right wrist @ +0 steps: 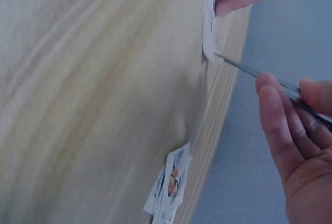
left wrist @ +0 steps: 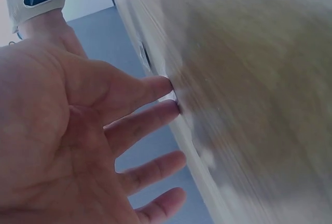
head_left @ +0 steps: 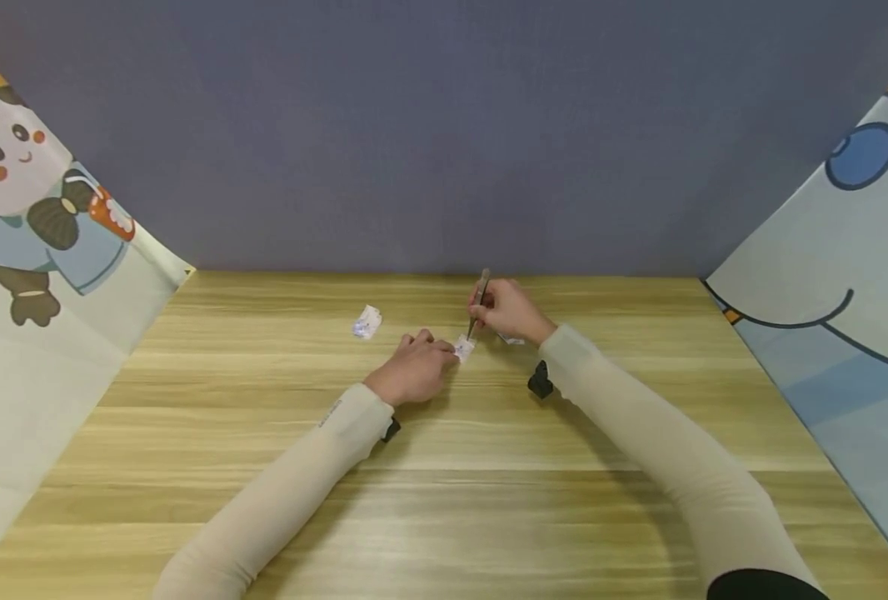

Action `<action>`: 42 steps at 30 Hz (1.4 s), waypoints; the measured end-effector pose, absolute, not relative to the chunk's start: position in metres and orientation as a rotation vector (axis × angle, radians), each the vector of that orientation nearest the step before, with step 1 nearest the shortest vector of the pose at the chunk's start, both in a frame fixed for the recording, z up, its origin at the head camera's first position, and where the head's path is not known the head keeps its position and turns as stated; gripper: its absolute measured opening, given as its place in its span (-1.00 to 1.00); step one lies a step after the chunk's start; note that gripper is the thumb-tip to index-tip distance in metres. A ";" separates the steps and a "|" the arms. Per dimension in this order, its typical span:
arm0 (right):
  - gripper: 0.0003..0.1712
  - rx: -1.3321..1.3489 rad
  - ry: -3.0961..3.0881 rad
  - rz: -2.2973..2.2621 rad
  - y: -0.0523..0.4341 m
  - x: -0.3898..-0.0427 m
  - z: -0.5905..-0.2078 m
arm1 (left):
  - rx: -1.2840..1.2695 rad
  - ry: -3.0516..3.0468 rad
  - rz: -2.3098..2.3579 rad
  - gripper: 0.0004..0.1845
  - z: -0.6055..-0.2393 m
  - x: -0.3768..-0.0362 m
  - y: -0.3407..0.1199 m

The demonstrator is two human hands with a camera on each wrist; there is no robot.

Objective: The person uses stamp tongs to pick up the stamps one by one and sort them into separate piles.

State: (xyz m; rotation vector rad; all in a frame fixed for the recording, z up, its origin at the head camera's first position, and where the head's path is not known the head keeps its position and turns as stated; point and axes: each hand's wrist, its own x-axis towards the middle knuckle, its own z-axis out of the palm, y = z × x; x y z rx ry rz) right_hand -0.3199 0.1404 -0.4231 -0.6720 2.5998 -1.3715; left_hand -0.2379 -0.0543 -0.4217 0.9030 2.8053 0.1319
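Note:
My right hand point(head_left: 515, 310) holds metal tweezers point(head_left: 479, 298) between thumb and fingers, tips pointing down. Those tips meet the edge of a small white stamp point(head_left: 464, 347) with a purplish print. In the right wrist view the stamp point(right wrist: 209, 32) has a slightly curled end where the tweezers point(right wrist: 244, 68) touch it. From the left, my left hand point(head_left: 417, 371) rests its fingertips on the stamp's other end. Its thumb and fingers look nearly straight in the left wrist view, thumb and index fingertips point(left wrist: 171, 107) down at the tabletop.
Another stamp point(head_left: 367, 322) lies on the wooden table point(head_left: 444, 500), left of the hands. Beneath the right hand is a small pile of stamps point(right wrist: 175, 180), the top one with an orange picture. A grey-blue panel point(head_left: 444, 133) rises at the table's back edge.

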 end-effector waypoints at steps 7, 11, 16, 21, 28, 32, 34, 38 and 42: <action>-0.95 -0.694 2.661 -1.390 0.139 -0.315 -0.426 | 0.887 2.801 0.126 -0.49 -0.423 -0.238 -0.054; -0.94 -0.763 2.726 -1.396 0.137 -0.315 -0.423 | 0.897 2.815 0.132 -0.48 -0.425 -0.240 -0.056; -0.95 -0.861 2.771 -1.495 0.130 -0.317 -0.416 | 0.845 2.834 0.137 -0.52 -0.422 -0.241 -0.068; -0.95 -0.891 2.792 -1.587 0.116 -0.320 -0.407 | 0.717 2.884 0.180 -0.46 -0.413 -0.243 -0.085; -0.94 -0.858 2.720 -1.744 0.083 -0.325 -0.402 | 0.550 2.968 0.260 -0.44 -0.403 -0.244 -0.114; -0.94 -0.850 2.645 -1.862 0.063 -0.329 -0.404 | 0.465 2.986 0.307 -0.41 -0.401 -0.243 -0.127; -0.95 -0.842 2.617 -1.906 0.052 -0.331 -0.406 | 0.426 2.988 0.317 -0.40 -0.400 -0.244 -0.132; -0.95 -0.805 2.590 -1.952 0.034 -0.335 -0.410 | 0.366 2.984 0.302 -0.41 -0.400 -0.245 -0.140; -0.96 -0.728 2.530 -1.988 0.020 -0.340 -0.415 | 0.343 2.954 0.273 -0.45 -0.401 -0.246 -0.148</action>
